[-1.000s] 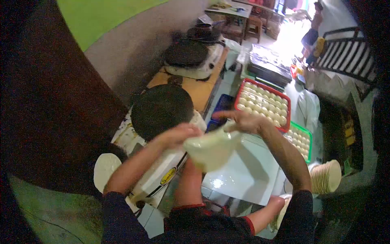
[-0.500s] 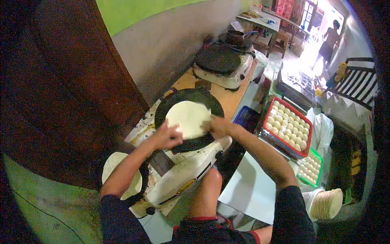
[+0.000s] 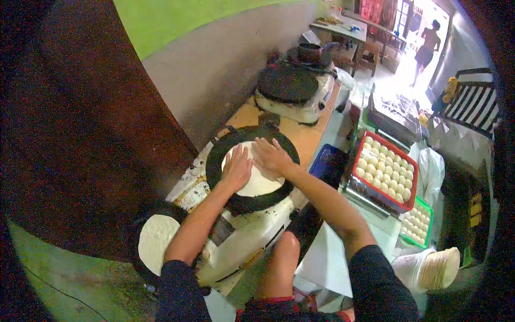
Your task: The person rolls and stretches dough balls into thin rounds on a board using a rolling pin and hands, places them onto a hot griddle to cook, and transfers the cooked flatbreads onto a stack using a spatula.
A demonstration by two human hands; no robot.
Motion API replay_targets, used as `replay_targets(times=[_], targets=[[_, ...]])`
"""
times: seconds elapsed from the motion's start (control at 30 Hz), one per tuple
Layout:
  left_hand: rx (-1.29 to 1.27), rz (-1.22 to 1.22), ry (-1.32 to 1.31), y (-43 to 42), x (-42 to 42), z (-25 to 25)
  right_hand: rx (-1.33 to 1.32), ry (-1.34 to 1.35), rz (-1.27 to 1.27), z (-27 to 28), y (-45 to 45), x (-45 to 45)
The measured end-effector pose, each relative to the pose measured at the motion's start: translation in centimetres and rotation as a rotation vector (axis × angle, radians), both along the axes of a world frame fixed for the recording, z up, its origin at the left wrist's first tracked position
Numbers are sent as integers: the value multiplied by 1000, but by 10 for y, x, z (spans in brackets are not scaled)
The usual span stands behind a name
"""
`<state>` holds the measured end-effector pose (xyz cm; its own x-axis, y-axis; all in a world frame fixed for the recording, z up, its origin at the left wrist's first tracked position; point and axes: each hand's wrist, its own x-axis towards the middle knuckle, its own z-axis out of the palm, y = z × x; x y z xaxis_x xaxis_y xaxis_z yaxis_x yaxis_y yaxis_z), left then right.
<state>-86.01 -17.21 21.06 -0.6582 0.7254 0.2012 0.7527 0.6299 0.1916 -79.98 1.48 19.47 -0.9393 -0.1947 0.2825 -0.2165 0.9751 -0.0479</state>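
Observation:
A round, pale sheet of flatbread dough (image 3: 261, 185) lies on a dark round griddle (image 3: 287, 142) over a white stove (image 3: 244, 256). My left hand (image 3: 237, 170) rests flat on the dough's left side, fingers stretched out. On its upper right part my right hand (image 3: 272, 159) lies flat too, its fingers spread. Both palms hide some of the dough. Closer to me on the left, a second round of flatbread dough (image 3: 155, 241) sits on another dark griddle, partly behind my left forearm.
Right of the stove, a red tray (image 3: 413, 185) and a green tray (image 3: 427, 228) hold several dough balls. A stack of flatbreads (image 3: 441, 268) leans at the lower right. Farther back are another griddle (image 3: 287, 83) and a pot (image 3: 309, 53). A person (image 3: 427, 48) is at the bright doorway.
The dough sheet, held up by its edges before, now lies on the griddle. My hands have moved from its sides onto its top and opened flat. The person moved toward the doorway.

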Motion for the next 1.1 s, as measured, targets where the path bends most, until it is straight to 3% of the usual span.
replay_targets(times=[0.1, 0.13, 0.23, 0.27, 0.3, 0.37, 0.4, 0.47, 0.53, 0.57, 0.63, 0.67, 0.73, 0.8, 0.87, 0.93, 1.0, 1.03, 1.1], targets=[[-167, -84, -44, -28, 48, 8, -94, -131, 39, 28, 19, 77], [-175, -118, -55, -36, 63, 10, -234, -208, -28, 51, 26, 117], [240, -241, -285, -27, 137, 45, -573, -211, -218, 52, 73, 236], [343, -297, -477, -9, 165, 52, -650, -185, -325, 61, 81, 273], [440, -305, -531, 15, 196, 33, -608, -66, -388, 57, 95, 312], [516, -272, -648, 87, 241, -7, -692, -74, -522, 54, 132, 371], [610, -200, -877, 127, 262, -19, -730, -69, -614, 54, 146, 405], [535, -15, -724, 227, 250, -111, -755, 6, -798, 65, 178, 454], [283, 16, -1148, 250, 227, -81, -777, 92, -866, 81, 210, 484], [325, 69, -1219, 263, 222, -104, -722, 68, -950, 85, 230, 503], [280, 129, -1228, 261, 230, -98, -627, 66, -1051, 63, 282, 533], [201, 129, -1161, 249, 239, -67, -581, 95, -1070, 46, 310, 544], [224, 140, -1000, 225, 222, -136, -587, 35, -1072, 25, 347, 541], [8, -17, -945, 175, 250, -79, -463, -41, -1128, 4, 366, 520], [70, 302, -1143, 141, 277, -58, -464, -142, -1177, 9, 370, 496], [55, 211, -876, 100, 278, -98, -430, -177, -1232, 2, 374, 478], [287, 110, -465, 97, 328, -70, -348, -152, -1286, -20, 381, 461], [398, 66, -266, 97, 352, -60, -361, -270, -1286, -24, 392, 454], [242, -97, -240, 128, 356, -63, -379, -509, -1263, -23, 409, 440]])
